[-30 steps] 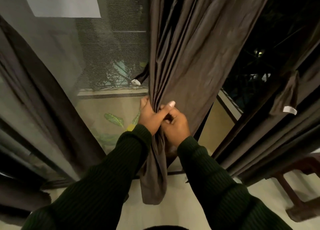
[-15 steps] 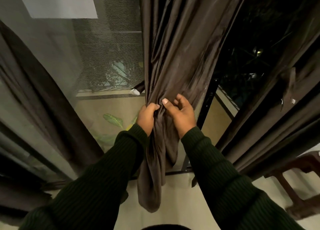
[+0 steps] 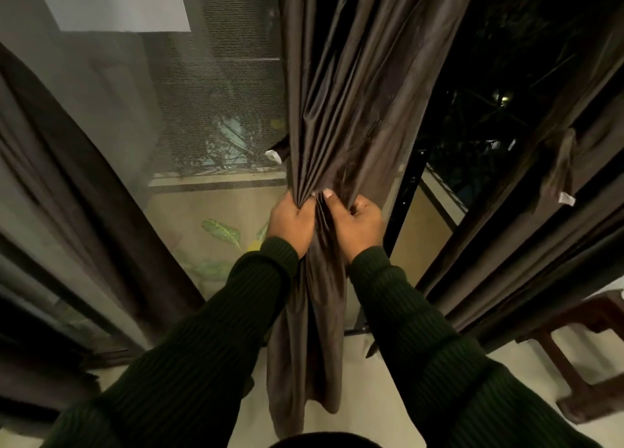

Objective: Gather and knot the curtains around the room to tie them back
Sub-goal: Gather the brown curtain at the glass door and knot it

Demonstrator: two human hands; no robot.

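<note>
A dark brown curtain (image 3: 351, 86) hangs straight down in front of me, its folds bunched together at hand height. My left hand (image 3: 292, 221) grips the left side of the bunch, fingers curled into the pleats. My right hand (image 3: 358, 223) grips the right side, thumb and fingers pinching the cloth. The two hands sit side by side, almost touching. Below them the gathered tail (image 3: 304, 356) hangs loose toward the floor.
A second brown curtain (image 3: 526, 245) slants down on the right, with a tie strip and white tag (image 3: 564, 177). Another curtain (image 3: 84, 191) hangs at the left against the mesh window (image 3: 216, 103). A dark wooden stool (image 3: 580, 349) stands at the lower right on the pale floor.
My right hand has closed from a looser reach into a firm grip on the folds. More of the curtain is pulled in, so the bunch between my hands is tighter.
</note>
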